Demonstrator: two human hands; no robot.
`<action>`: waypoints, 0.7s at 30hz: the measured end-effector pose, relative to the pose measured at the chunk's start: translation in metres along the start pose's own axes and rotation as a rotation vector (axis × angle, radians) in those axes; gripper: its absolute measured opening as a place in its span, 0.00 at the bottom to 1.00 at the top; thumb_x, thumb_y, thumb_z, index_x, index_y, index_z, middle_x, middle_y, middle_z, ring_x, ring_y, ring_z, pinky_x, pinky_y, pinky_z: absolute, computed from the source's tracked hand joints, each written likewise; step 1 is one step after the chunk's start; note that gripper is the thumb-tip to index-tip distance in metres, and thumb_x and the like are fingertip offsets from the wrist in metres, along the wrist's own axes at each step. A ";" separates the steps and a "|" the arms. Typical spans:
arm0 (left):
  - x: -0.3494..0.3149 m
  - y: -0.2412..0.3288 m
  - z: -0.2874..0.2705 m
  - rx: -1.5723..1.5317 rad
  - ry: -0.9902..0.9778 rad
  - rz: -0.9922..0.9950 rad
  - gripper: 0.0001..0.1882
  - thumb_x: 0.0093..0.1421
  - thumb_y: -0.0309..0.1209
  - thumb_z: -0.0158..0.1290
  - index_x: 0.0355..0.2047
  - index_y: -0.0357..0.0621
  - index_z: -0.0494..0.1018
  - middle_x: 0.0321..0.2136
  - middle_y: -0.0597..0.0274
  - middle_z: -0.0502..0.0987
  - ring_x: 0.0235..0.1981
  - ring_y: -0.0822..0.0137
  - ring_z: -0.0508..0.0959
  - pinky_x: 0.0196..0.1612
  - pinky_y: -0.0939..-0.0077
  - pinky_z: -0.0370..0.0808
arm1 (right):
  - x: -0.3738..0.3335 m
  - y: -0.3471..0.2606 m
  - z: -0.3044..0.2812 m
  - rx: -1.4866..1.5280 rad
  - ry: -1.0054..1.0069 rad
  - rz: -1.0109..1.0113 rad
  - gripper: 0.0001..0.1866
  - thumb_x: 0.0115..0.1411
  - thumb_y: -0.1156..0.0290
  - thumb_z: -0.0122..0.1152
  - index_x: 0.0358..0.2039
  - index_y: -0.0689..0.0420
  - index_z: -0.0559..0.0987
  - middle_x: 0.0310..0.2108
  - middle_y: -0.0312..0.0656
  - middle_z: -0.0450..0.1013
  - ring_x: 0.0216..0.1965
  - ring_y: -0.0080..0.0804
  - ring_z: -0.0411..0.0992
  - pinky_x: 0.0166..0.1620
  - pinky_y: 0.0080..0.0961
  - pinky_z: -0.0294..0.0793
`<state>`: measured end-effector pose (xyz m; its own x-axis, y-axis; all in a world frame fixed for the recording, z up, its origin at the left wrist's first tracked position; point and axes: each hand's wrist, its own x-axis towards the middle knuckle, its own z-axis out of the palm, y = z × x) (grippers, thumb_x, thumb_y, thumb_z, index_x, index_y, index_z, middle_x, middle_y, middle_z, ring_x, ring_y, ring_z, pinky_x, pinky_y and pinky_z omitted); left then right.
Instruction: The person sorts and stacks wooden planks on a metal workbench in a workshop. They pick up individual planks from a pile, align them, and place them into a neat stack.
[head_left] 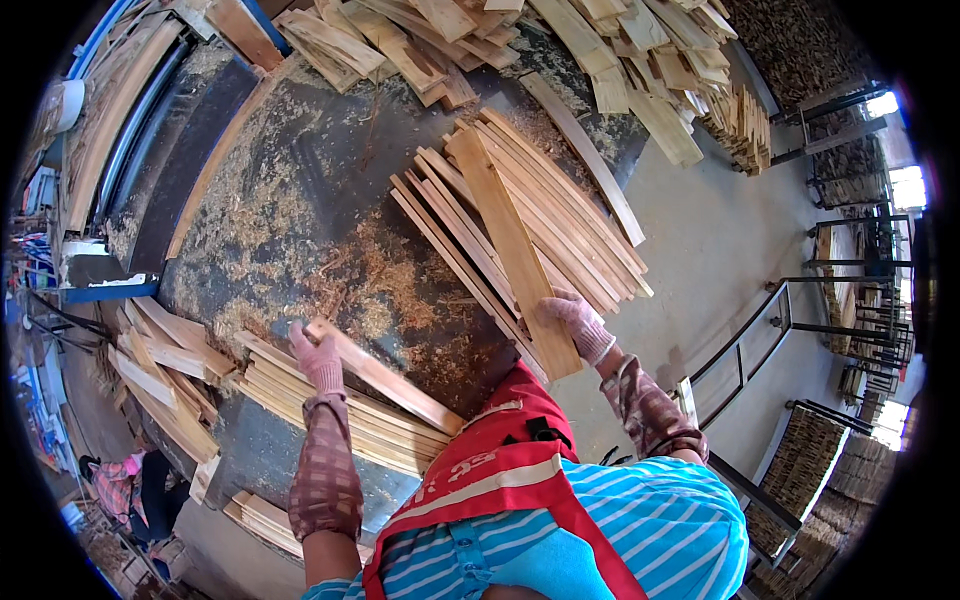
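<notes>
Wide plank (515, 250) clamped at its near edge by right hand (580, 325); left hand (320, 362) gripping slat (385, 375).

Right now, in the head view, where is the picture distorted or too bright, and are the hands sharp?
Head view: strong fisheye bending, black corners at the rim; windows at far right glare white; the left hand on a wooden slat and the right hand on a wider plank look fairly sharp; daylight is soft.

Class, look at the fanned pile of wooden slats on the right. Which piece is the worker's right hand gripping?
The wide board lying on top, crossing the thin slats. The right hand grips its near end; it is far broader than the others.
</notes>
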<state>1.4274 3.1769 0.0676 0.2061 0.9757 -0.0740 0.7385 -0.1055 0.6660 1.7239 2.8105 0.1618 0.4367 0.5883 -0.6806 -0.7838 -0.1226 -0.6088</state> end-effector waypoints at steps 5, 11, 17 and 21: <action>0.012 0.050 0.027 -0.409 -0.246 -0.296 0.13 0.55 0.27 0.59 0.41 0.35 0.78 0.36 0.57 0.81 0.38 0.65 0.80 0.42 0.69 0.77 | -0.006 0.001 0.001 -0.183 0.099 -0.045 0.21 0.62 0.69 0.63 0.54 0.66 0.76 0.39 0.42 0.80 0.36 0.29 0.79 0.40 0.27 0.81; 0.039 0.136 0.081 -0.343 -0.363 -0.199 0.15 0.57 0.31 0.60 0.44 0.39 0.80 0.33 0.57 0.82 0.28 0.67 0.81 0.27 0.71 0.78 | -0.031 0.013 -0.016 -0.487 0.222 -0.158 0.20 0.61 0.71 0.62 0.52 0.64 0.78 0.36 0.35 0.78 0.34 0.20 0.74 0.39 0.22 0.75; 0.028 0.169 0.140 -0.562 -0.370 -0.408 0.16 0.63 0.34 0.58 0.45 0.34 0.79 0.30 0.48 0.82 0.25 0.61 0.83 0.27 0.72 0.83 | -0.075 0.025 -0.030 -1.129 0.325 -0.255 0.25 0.59 0.71 0.62 0.58 0.56 0.74 0.42 0.47 0.80 0.43 0.44 0.79 0.46 0.35 0.77; 0.000 0.194 0.131 -0.749 -0.698 -0.646 0.19 0.66 0.31 0.56 0.54 0.34 0.70 0.31 0.49 0.82 0.24 0.60 0.84 0.25 0.70 0.86 | -0.078 0.050 -0.028 -1.090 0.322 -0.379 0.28 0.57 0.68 0.64 0.59 0.55 0.73 0.45 0.53 0.78 0.46 0.54 0.77 0.48 0.39 0.77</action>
<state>1.6546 3.1318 0.0993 0.4090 0.4691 -0.7827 0.3264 0.7258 0.6055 1.6632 2.7359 0.1736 0.7711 0.5253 -0.3598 0.1375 -0.6892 -0.7114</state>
